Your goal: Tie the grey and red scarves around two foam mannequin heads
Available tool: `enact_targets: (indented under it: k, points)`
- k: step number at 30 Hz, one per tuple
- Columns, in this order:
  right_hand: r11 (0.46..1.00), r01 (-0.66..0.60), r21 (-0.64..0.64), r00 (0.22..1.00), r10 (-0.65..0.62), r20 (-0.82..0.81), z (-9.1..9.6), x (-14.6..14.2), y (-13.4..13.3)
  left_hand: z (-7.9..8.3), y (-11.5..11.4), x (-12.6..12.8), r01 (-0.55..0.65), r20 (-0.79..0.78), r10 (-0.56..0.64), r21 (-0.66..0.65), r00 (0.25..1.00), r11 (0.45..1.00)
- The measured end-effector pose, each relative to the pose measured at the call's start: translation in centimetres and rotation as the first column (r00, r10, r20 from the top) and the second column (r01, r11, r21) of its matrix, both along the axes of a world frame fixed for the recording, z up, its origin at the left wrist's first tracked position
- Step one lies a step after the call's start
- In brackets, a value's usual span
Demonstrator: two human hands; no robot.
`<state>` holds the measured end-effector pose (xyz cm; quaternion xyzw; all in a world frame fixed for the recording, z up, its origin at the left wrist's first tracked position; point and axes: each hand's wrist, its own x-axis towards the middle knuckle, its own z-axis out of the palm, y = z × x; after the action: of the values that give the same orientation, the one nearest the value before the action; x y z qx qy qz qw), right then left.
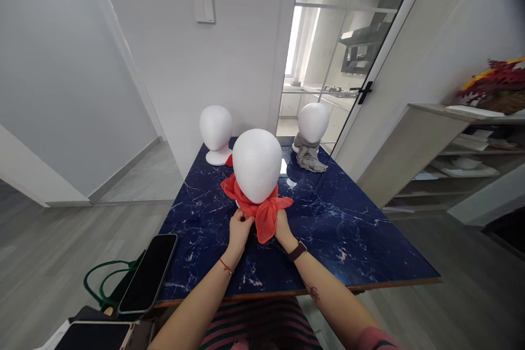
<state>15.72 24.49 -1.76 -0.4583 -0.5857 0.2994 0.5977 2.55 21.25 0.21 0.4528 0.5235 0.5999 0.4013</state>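
Note:
A white foam mannequin head (256,164) stands on the dark blue table right in front of me. Around its neck goes a coral-red scarf (266,217), bunched at the front with a loose end hanging down. My left hand (240,229) pinches the scarf's edge at the left of the bunch. At the right, my right hand (284,228) has its fingers closed on the cloth, partly hidden behind it. Another mannequin head (216,128), bare, stands behind on the left. A third head (313,122) at the back right wears a grey scarf (308,154).
The marble-patterned table (328,229) reaches to the wall and a glass door (328,38). A black phone (150,273) lies at the left edge, near a green-handled bag (110,279) and another device (96,336). Shelves (463,161) stand at the right.

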Motion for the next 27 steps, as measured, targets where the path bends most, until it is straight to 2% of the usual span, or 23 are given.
enact_targets:
  k: [4,9,13,16,20,22,23,25,27]
  points:
    - [0.999,0.029,0.015,0.999,-0.030,0.041,0.9,0.3,-0.7,0.0,0.2,0.0,-0.001,0.059,0.000,0.010,0.998,1.000]
    - [0.997,0.078,0.003,0.994,-0.078,0.073,2.2,1.1,-1.2,1.1,-0.2,-0.1,0.016,0.098,-0.019,0.032,0.995,0.999]
    - [0.993,0.116,-0.014,0.993,-0.115,0.028,2.7,1.4,-1.3,1.4,-0.4,-0.2,0.031,0.046,-0.031,0.001,0.998,1.000]
    - [0.989,0.123,-0.076,0.992,-0.124,-0.013,3.0,1.4,-1.3,1.1,-0.3,-0.5,0.050,0.013,-0.050,0.013,0.999,0.999]
    - [0.977,0.174,-0.121,0.983,-0.180,-0.040,3.4,1.6,-1.3,1.0,-0.3,-1.2,0.011,-0.210,-0.012,-0.003,0.978,1.000]
    - [0.964,0.231,-0.134,0.971,-0.236,-0.023,3.5,1.8,-1.2,1.2,-0.4,-1.5,-0.026,-0.382,0.017,-0.016,0.924,1.000]
    - [0.952,0.267,-0.146,0.962,-0.272,-0.011,3.6,1.9,-1.1,1.3,-0.5,-1.6,-0.041,-0.484,0.029,-0.014,0.875,0.999]
    - [0.928,0.331,-0.173,0.942,-0.335,0.008,3.5,2.1,-0.9,1.8,-0.8,-1.9,-0.060,-0.695,0.050,0.010,0.717,0.998]
    - [0.917,0.355,-0.184,0.933,-0.361,0.001,3.5,2.3,-0.9,2.2,-1.2,-2.1,-0.071,-0.849,0.076,0.046,0.523,0.996]
